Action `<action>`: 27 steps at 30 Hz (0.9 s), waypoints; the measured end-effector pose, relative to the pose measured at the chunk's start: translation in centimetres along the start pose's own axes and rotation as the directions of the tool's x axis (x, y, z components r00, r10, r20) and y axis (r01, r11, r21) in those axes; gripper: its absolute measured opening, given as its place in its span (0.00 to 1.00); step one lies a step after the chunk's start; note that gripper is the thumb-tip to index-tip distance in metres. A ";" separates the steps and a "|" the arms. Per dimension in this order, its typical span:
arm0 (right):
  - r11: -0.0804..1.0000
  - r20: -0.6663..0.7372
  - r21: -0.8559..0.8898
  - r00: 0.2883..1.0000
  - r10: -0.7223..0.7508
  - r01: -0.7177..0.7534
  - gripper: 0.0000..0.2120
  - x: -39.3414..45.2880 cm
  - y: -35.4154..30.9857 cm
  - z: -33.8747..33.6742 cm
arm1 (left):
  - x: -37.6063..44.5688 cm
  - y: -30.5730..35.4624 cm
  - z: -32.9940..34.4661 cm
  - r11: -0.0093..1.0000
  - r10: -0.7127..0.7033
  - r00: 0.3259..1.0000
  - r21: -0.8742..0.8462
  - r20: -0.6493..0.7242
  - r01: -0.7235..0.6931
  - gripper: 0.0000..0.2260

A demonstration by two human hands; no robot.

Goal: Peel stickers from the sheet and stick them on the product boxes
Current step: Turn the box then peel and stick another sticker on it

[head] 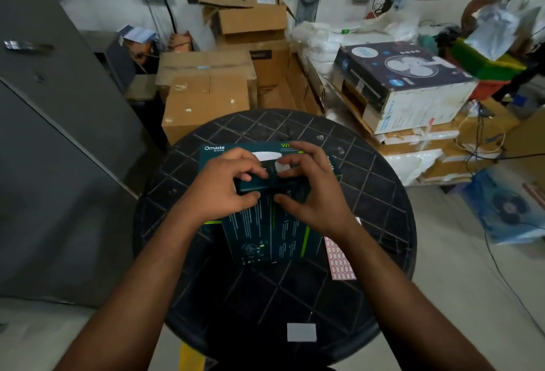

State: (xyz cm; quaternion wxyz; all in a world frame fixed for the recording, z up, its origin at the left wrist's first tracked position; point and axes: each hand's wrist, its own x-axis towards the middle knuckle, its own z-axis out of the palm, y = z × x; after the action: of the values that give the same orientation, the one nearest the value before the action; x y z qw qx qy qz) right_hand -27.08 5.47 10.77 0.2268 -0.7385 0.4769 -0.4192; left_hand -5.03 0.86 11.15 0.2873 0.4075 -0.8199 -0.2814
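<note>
Stickers, pink and set in a grid, fill a narrow sheet [339,258] that lies flat on the round black table [383,238], just right of the product boxes and partly under the right wrist. Two dark green boxes sit in the middle of the table. The far box [218,153] lies flat, with the word Omada printed in white at its far left corner and a white disc pictured on its top. The near box [265,238] rests on or against it with its fine-print side facing up (whether its far end is lifted off the other box I cannot tell).

Both hands meet at the far edge of the near box. The left hand [224,184] has its fingers curled over that edge and its thumb on the printed face, so it grips the box. The right hand [312,187] mirrors it, thumb on the printed face and fingers bent over the far edge; a small pale patch shows near its fingertips, too blurred to say whether it is a sticker.

On the near part of the table lies a small grey-white rectangle [301,332]. Beyond the table stand stacked brown cartons [206,96], and to the far right a dark fan box [404,81] sits on a pile of flat packages. A grey cabinet [59,134] fills the left side.
</note>
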 end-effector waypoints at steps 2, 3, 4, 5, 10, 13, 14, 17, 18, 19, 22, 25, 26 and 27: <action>0.999 -0.059 -0.050 0.998 -0.010 0.007 0.21 -0.2 0.2 0.8 | -0.4 0.1 0.2 1.000 0.003 1.000 0.002 -0.031 -0.003 0.15; 0.998 -0.078 -0.065 0.997 -0.012 0.007 0.19 -0.3 0.4 0.9 | -0.5 0.3 0.5 1.000 0.012 0.999 0.026 -0.053 -0.011 0.16; 0.998 -0.084 -0.064 0.996 0.000 -0.005 0.16 -0.4 0.5 0.8 | -0.5 0.4 0.8 0.998 0.025 0.997 0.060 -0.077 -0.020 0.16; 0.998 -0.081 -0.052 0.996 0.024 -0.028 0.14 -0.4 0.6 0.5 | -0.5 0.6 1.2 0.996 0.034 0.994 0.089 -0.105 -0.025 0.16; 0.983 0.006 0.001 0.983 0.186 -0.186 0.10 -0.6 0.3 -1.1 | -0.7 0.9 2.4 0.992 0.024 0.983 0.124 -0.181 -0.001 0.16; 0.969 0.028 -0.077 0.971 0.239 -0.236 0.11 -0.7 -0.2 -0.9 | -0.9 1.0 2.5 0.994 -0.013 0.986 0.109 -0.166 0.031 0.16; 0.965 0.025 -0.099 0.969 0.247 -0.243 0.11 -0.7 -0.3 -0.8 | -0.9 1.1 2.5 0.994 -0.019 0.987 0.107 -0.163 0.037 0.15; 0.963 0.028 -0.098 0.966 0.255 -0.251 0.10 -0.8 -0.5 -0.8 | -0.9 1.2 2.4 0.993 -0.037 0.988 0.103 -0.153 0.053 0.14; 0.962 0.034 -0.094 0.965 0.259 -0.255 0.09 -0.8 -0.5 -0.9 | -0.9 1.3 2.3 0.993 -0.044 0.988 0.100 -0.150 0.059 0.14; 0.962 0.042 -0.099 0.965 0.259 -0.253 0.08 -0.7 -0.5 -1.0 | -0.8 1.3 2.3 0.993 -0.049 0.988 0.097 -0.145 0.064 0.14; 0.961 0.076 -0.168 0.969 0.236 -0.221 0.08 -0.6 -0.6 -0.8 | -0.7 1.4 2.2 0.994 -0.056 0.990 0.089 -0.131 0.068 0.13; 0.954 0.089 -0.208 0.967 0.239 -0.216 0.08 -0.4 -0.8 -0.3 | -0.8 1.4 2.1 0.994 -0.064 0.990 0.080 -0.124 0.074 0.13; 0.954 0.090 -0.209 0.967 0.239 -0.217 0.08 -0.4 -0.9 -0.2 | -0.8 1.4 2.1 0.994 -0.066 0.990 0.077 -0.126 0.077 0.13; 0.954 0.093 -0.207 0.967 0.239 -0.216 0.08 -0.3 -0.9 -0.1 | -0.8 1.4 2.1 0.994 -0.071 0.989 0.073 -0.128 0.080 0.13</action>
State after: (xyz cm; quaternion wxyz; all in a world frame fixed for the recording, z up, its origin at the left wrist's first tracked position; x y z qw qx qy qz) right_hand -26.83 6.16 11.34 0.2277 -0.7203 0.5837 -0.2977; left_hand -6.76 2.70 10.50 0.3112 0.4660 -0.7945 -0.2340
